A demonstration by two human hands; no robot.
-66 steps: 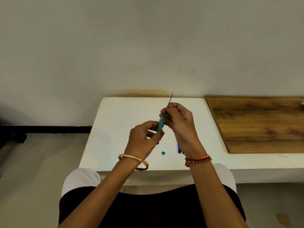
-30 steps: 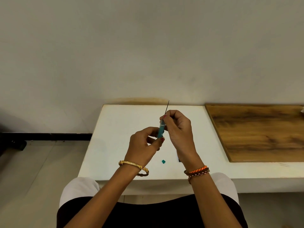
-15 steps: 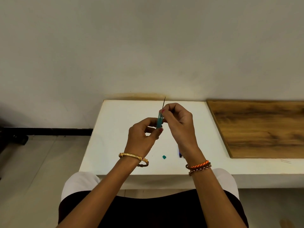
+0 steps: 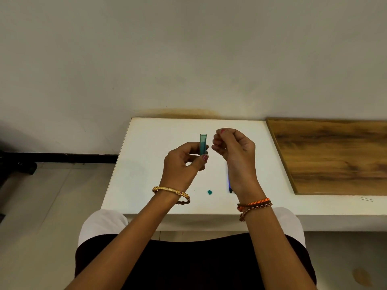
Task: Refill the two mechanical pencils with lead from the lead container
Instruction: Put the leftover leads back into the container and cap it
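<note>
My left hand (image 4: 182,164) holds the teal lead container (image 4: 203,143) upright above the white table (image 4: 146,164), its top open and dark leads showing inside. Just right of the container, my right hand (image 4: 234,151) hovers apart from it with the fingers curled in; no lead shows between them. The container's small teal cap (image 4: 209,192) lies on the table below my hands. A blue mechanical pencil (image 4: 230,185) lies on the table, mostly hidden behind my right wrist. No second pencil is in sight.
A wooden board (image 4: 335,155) covers the table's right part. A couple of thin dark lines, perhaps loose leads (image 4: 366,199), lie near the front edge at the right. The wall stands right behind the table; my lap is below its front edge.
The lead that stuck out of the container's top has sunk out of sight. My right hand let go and drew away to the right, uncovering the container's upper half.
</note>
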